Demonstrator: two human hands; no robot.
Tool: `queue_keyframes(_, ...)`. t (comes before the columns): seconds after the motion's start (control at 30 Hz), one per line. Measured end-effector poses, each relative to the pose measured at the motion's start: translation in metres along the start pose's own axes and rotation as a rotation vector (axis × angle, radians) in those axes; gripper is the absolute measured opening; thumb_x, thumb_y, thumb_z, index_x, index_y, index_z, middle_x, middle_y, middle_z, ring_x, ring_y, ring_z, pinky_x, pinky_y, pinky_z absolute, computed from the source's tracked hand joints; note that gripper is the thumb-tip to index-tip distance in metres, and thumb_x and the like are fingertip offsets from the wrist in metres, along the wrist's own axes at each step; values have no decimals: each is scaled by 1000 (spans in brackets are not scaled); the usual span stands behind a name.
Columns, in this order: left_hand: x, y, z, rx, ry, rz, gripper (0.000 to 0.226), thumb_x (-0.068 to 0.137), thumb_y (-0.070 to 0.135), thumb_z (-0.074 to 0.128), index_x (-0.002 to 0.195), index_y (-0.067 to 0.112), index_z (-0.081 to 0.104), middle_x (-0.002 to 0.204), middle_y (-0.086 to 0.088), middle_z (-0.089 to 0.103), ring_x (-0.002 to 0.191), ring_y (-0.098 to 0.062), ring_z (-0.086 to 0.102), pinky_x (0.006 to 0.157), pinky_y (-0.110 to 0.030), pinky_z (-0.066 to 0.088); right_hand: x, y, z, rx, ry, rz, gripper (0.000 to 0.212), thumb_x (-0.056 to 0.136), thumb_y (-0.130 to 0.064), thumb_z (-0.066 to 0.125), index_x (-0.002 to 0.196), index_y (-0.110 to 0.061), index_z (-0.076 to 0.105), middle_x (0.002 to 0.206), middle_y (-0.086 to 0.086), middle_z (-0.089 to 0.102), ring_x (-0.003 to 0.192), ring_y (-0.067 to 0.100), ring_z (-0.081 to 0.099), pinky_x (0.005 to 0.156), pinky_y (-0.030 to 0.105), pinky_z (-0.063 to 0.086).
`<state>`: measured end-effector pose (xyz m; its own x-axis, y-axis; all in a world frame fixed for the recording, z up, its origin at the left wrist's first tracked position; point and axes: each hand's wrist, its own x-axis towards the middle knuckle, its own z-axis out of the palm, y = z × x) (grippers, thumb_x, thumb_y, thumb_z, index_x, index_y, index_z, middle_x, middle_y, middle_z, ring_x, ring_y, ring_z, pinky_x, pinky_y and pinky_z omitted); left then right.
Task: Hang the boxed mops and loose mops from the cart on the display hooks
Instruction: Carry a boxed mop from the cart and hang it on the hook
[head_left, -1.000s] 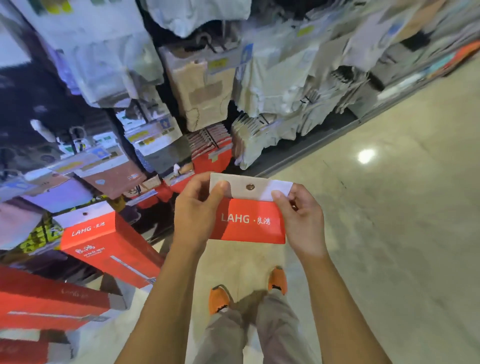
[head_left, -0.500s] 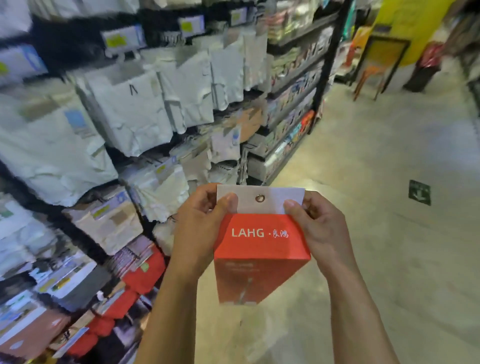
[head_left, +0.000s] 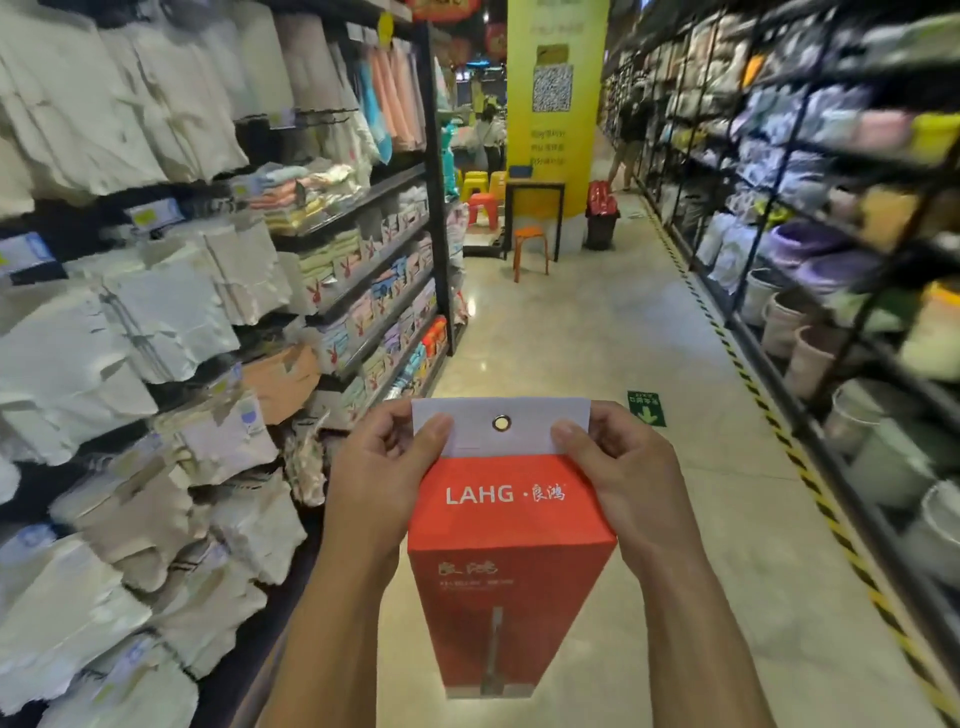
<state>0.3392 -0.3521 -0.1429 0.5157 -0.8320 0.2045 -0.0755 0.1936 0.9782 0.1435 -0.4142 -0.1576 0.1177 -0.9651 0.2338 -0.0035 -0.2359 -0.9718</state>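
Red box (head_left: 506, 561) in transit: left hand (head_left: 379, 478) and right hand (head_left: 618, 467) pinch its white tab (head_left: 470, 423) either side of the eyelet (head_left: 501, 423). I'd say finding a free hook comes next.

Small print on boxed mop (head_left: 506, 582) blurred, right shelves (head_left: 841, 171) smeared, forearms cut off below

Boxed mop (head_left: 511, 561) held up front and center, left hand (head_left: 382, 480) and right hand (head_left: 621, 467) pinching its top flap's two corners. Shelves (head_left: 363, 249) of packaged cloths left, rack (head_left: 810, 218) of buckets right, stool (head_left: 531, 244) way down the aisle between.
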Motion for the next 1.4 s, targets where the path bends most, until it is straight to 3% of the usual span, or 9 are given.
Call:
queue_keyframes(0.13, 21, -8, 82, -60, -139, -17, 9, 91, 23, 77, 99, 26, 75, 96, -16, 76, 90, -41, 75, 74, -53, 63, 26, 7, -69, 44, 149, 19, 10, 95, -15, 73, 98, -23, 78, 88, 2, 78, 74, 13, 69, 60, 25, 54)
queue_keyframes(0.23, 35, -17, 143, -59, -253, -8, 12, 91, 25, 78, 93, 36, 76, 95, -5, 78, 94, -38, 74, 82, -61, 61, 39, 15, -118, 41, 266, 27, 12, 94, -10, 72, 101, -18, 77, 90, 2, 79, 75, 10, 70, 62, 22, 56)
queue_keyframes(0.33, 48, -28, 205, -77, -373, -17, 14, 92, 21, 77, 92, 36, 77, 96, -3, 79, 93, -30, 75, 81, -53, 63, 51, 25, -164, 18, 369, 35, 13, 95, -9, 71, 103, -18, 77, 91, 2, 79, 77, 12, 71, 63, 24, 56)
queue_keyframes(0.43, 62, -35, 267, -140, -494, -26, 13, 93, 13, 75, 96, 25, 76, 91, 3, 79, 79, -13, 72, 65, -29, 60, 65, 30, -207, 0, 505, 35, 13, 96, -9, 70, 101, -20, 76, 91, 4, 79, 75, 11, 71, 62, 24, 57)
queue_keyframes(0.57, 82, -39, 351, -200, -674, -77, 12, 93, 12, 75, 96, 24, 76, 90, 2, 79, 78, -13, 72, 64, -31, 59, 87, 30, -262, -81, 673, 43, 12, 95, -13, 72, 104, -20, 76, 93, 4, 79, 80, 16, 72, 68, 33, 59)
queue_keyframes(0.7, 101, -30, 433, -264, -851, -74, 18, 94, 7, 72, 90, 25, 74, 78, 8, 77, 65, -4, 71, 54, -19, 56, 108, 18, -314, -119, 820, 59, 12, 95, -16, 73, 103, -25, 77, 95, 4, 79, 85, 24, 76, 72, 40, 61)
queue_keyframes(0.9, 110, -27, 549, -319, -1089, -60, 17, 94, 8, 72, 92, 25, 75, 77, 7, 77, 66, -7, 71, 55, -22, 57, 128, 12, -378, -225, 1058, 44, 9, 96, -13, 71, 98, -20, 76, 87, 1, 78, 75, 14, 73, 63, 30, 58)
queue_keyframes(1.2, 65, -9, 721, -328, -1335, 15, 14, 95, 18, 74, 94, 32, 76, 88, 0, 79, 75, -17, 74, 65, -40, 61, 127, 5, -507, -297, 1275, -19, 13, 96, -12, 71, 98, -23, 77, 90, 1, 79, 79, 14, 73, 70, 35, 58)
queue_keyframes(1.4, 13, 15, 824, -347, -1426, 60, 14, 95, 17, 73, 93, 31, 76, 88, 3, 79, 71, -10, 73, 57, -28, 57, 110, -9, -617, -339, 1302, -36, 11, 95, -10, 73, 97, -20, 78, 91, 2, 80, 78, 12, 72, 71, 32, 58)
